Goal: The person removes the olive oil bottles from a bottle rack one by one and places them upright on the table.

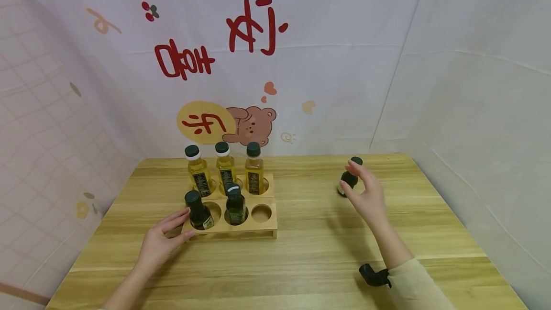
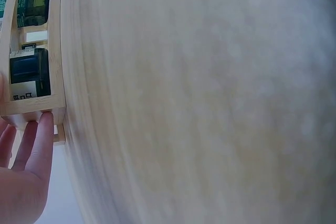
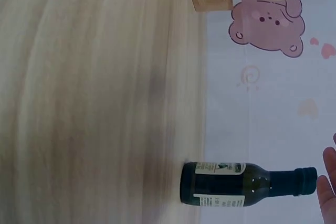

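Note:
A wooden two-tier rack (image 1: 258, 226) (image 2: 56, 40) holds three yellow-oil bottles (image 1: 255, 176) at the back and two dark bottles (image 1: 200, 215) (image 2: 34, 69) in front, with the front-right hole bare. My left hand (image 1: 161, 243) (image 2: 26, 182) touches the rack's left end with fairly straight fingers, its thumb by the front corner. Another dark bottle (image 1: 349, 179) (image 3: 226, 184) stands upright at the back right of the table. Beside its cap, my right hand (image 1: 370, 200) (image 3: 329, 177) is spread, thumb and fingers apart; no contact shows in the right wrist view.
The wooden table (image 1: 310, 252) reaches back to a white printed cloth (image 1: 344, 61) with red characters and a bear. Cloth also hangs at both sides. A black object (image 1: 373, 275) is at the right sleeve's cuff.

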Tool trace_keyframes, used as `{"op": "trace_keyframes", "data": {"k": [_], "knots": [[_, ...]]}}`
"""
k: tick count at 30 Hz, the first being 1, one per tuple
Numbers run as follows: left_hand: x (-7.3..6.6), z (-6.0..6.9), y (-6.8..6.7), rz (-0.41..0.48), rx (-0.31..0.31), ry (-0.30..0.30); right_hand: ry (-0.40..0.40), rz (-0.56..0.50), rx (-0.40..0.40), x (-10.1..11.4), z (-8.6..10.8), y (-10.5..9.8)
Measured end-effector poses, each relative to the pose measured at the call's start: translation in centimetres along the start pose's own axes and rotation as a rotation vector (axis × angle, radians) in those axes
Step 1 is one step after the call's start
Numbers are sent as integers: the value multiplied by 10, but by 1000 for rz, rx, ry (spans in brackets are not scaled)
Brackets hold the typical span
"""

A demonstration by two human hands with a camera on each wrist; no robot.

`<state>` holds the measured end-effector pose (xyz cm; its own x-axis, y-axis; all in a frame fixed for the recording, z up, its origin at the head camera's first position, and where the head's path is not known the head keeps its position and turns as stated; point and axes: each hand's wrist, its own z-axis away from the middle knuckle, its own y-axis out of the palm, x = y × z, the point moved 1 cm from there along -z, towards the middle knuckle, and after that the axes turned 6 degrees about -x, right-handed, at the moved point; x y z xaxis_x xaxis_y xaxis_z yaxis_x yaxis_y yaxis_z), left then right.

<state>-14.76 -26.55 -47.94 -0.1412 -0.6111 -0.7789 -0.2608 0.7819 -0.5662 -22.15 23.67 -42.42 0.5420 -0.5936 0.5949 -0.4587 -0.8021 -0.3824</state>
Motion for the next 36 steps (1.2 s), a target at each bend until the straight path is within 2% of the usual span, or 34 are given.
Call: {"op": "trace_keyframes", "data": {"k": [10, 19, 27, 32, 36], "knots": [[-1, 0, -1, -14, 12, -12, -59, -57, 71, 9, 10, 26], [-1, 0, -1, -8, 12, -15, 12, -115, 135, 20, 20, 49], [1, 0, -1, 8, 1, 0, 7, -170, 184, 30, 25, 67], [3, 0, 0, 7, -10, 22, -18, -170, 201, 37, 30, 80], [3, 0, 1, 5, -10, 22, -3, -178, 229, 45, 33, 89]]}}
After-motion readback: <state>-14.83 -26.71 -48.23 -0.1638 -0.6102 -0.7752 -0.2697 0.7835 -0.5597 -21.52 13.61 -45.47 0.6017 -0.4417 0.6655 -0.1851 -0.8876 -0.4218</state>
